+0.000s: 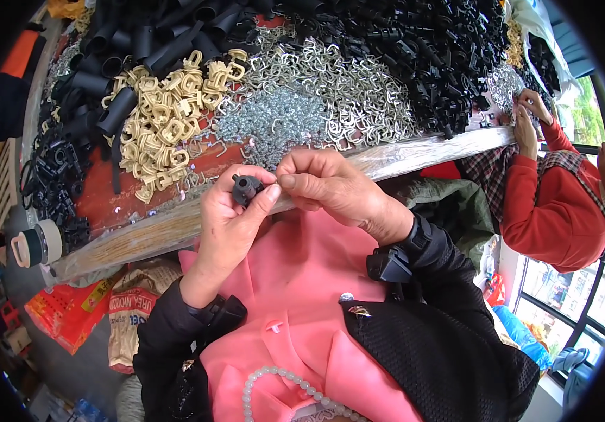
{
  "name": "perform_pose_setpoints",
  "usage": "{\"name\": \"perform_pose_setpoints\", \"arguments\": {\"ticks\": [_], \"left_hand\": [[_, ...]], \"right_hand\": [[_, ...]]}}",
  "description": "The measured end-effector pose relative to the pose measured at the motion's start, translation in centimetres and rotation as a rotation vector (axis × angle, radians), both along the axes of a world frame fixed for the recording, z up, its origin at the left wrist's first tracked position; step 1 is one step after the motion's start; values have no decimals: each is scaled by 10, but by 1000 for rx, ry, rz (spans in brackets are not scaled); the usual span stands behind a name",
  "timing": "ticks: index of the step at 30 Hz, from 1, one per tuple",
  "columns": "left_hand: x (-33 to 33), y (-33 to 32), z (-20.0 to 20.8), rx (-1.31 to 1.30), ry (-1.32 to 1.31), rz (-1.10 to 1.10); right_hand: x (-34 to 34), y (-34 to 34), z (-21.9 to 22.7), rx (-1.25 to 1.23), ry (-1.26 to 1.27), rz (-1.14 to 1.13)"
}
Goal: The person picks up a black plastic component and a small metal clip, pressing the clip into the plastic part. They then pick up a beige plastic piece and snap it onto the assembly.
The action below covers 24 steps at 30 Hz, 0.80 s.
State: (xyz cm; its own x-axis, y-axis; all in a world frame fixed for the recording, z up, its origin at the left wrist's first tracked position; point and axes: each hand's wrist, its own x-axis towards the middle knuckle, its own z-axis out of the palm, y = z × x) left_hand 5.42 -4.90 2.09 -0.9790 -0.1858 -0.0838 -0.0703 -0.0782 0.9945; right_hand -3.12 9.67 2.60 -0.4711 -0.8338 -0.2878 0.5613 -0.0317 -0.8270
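Note:
Close to the table's near edge, my left hand grips a small black plastic fitting with a round, hollow end between thumb and fingers. My right hand is beside it, thumb and forefinger pinched together near the left thumb tip. Whatever the right fingers hold is too small or too hidden to name. Just beyond both hands lies a pile of tiny silvery pieces, apparently springs. Bent metal clips spread to the right of that pile, and cream plastic parts are heaped to the left.
Black tubes and black plastic parts cover much of the red table. A plastic-wrapped rail runs along its near edge. A lidded cup stands at left. Another person in a red sleeve works at right.

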Motion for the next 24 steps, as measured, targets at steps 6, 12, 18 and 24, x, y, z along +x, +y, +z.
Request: {"name": "perform_pose_setpoints", "arguments": {"ticks": [6, 12, 18, 24], "left_hand": [[1, -1, 2, 14, -6, 33], [0, 0, 7, 98, -50, 17], [0, -5, 7, 465, -113, -117], [0, -8, 3, 887, -210, -224]], "right_hand": [[4, -4, 1, -31, -114, -18], [7, -1, -3, -32, -15, -45], [7, 3, 1, 56, 244, -69], [2, 9, 2, 156, 861, -143]]}}
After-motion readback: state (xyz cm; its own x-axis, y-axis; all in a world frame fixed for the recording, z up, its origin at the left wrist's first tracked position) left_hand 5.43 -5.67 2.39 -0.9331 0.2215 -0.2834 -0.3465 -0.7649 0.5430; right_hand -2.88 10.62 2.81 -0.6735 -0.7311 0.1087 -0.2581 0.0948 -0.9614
